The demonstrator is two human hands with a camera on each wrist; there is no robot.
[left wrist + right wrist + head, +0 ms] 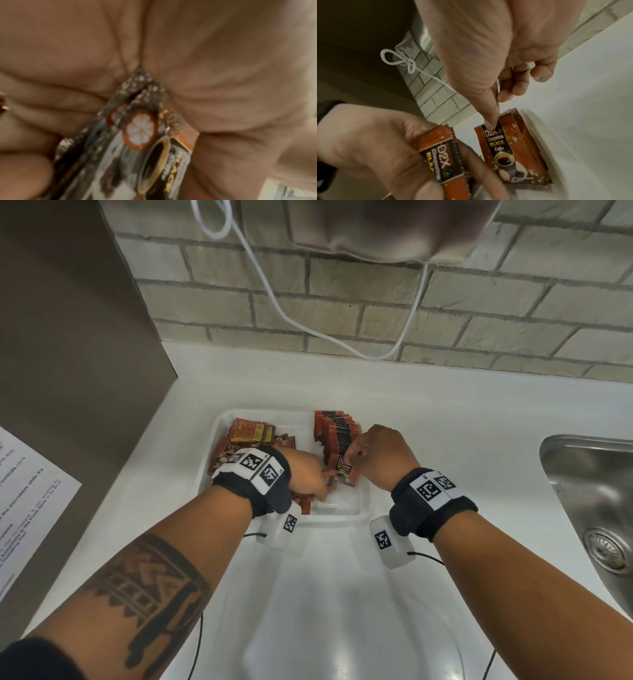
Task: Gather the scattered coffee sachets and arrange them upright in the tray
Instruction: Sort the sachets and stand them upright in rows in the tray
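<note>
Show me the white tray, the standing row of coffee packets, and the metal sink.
white tray [342,517]: head view, on its near rim.
standing row of coffee packets [337,429]: head view, on the packets' top edges.
metal sink [582,474]: head view, on the basin's left wall.

Both wrists have black fabric bands [432,508] with white square-code tags on top, and a white camera box [388,542] with a thin black cable hangs under each. There's a dark geometric tattoo [150,587] on the left forearm.

White counter [428,412] bearing tray [219,422]
</note>
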